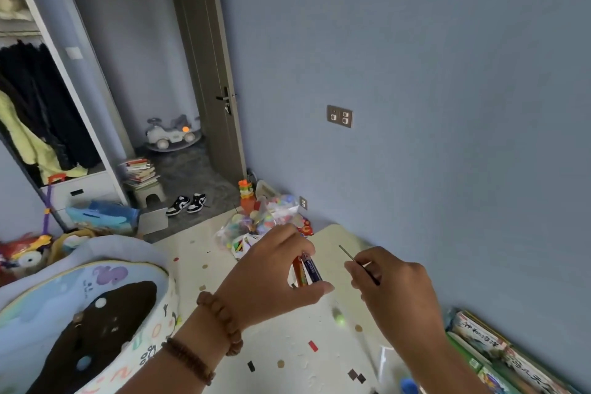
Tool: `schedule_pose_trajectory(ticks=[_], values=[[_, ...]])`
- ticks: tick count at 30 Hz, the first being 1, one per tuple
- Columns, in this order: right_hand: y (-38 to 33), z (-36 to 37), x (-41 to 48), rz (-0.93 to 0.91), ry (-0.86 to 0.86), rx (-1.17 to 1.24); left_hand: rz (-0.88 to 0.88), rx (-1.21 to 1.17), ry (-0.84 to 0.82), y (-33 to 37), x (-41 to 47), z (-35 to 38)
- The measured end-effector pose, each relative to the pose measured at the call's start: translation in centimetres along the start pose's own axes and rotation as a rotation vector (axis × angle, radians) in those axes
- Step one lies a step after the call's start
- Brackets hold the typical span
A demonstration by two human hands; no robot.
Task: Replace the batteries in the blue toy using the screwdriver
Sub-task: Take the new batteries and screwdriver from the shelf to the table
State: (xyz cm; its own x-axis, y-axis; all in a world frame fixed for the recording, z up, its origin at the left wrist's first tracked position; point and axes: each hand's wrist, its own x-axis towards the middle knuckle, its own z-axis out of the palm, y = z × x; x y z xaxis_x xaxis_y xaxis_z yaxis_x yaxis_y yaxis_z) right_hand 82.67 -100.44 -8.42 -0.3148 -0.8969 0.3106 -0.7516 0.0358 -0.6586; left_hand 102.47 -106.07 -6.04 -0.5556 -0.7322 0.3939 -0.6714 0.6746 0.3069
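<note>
My left hand is raised over the cream play mat and pinches two batteries between fingers and thumb, one orange-red, one dark blue. My right hand is just to the right of it and holds a thin screwdriver, whose metal shaft points up and to the left. A small part of a blue object shows at the bottom edge beside my right forearm; I cannot tell whether it is the toy.
A small green ball lies on the mat under my hands. A round padded play tub stands at left, a bag of colourful toys by the wall ahead, picture books at right.
</note>
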Motion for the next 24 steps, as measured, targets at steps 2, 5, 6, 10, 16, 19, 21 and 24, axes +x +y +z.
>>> schedule_pose_trajectory(ticks=[2,5,6,10,16,19,21,24], values=[[0.6,1.9,3.1,0.024,0.006,-0.002,0.025,-0.002,-0.006,-2.8,3.1,1.1],[2.0,4.7,8.3,0.071,0.034,0.015,0.054,-0.045,-0.005,-6.6,8.8,3.1],[2.6,5.4,10.2,0.091,0.040,0.018,0.060,-0.058,-0.019,-7.7,10.8,3.8],[5.4,7.8,17.0,0.199,0.073,0.007,0.118,-0.086,-0.064,-11.1,19.1,7.1],[10.0,9.6,24.1,0.345,0.119,-0.030,0.239,-0.185,-0.116,-14.9,28.8,12.8],[12.2,9.9,26.2,0.423,0.172,-0.062,0.325,-0.215,-0.177,-15.6,32.8,15.9],[13.7,10.2,27.5,0.471,0.209,-0.079,0.398,-0.257,-0.207,-15.9,35.4,18.0],[15.7,11.2,29.1,0.571,0.259,-0.112,0.515,-0.298,-0.262,-16.5,38.8,21.4]])
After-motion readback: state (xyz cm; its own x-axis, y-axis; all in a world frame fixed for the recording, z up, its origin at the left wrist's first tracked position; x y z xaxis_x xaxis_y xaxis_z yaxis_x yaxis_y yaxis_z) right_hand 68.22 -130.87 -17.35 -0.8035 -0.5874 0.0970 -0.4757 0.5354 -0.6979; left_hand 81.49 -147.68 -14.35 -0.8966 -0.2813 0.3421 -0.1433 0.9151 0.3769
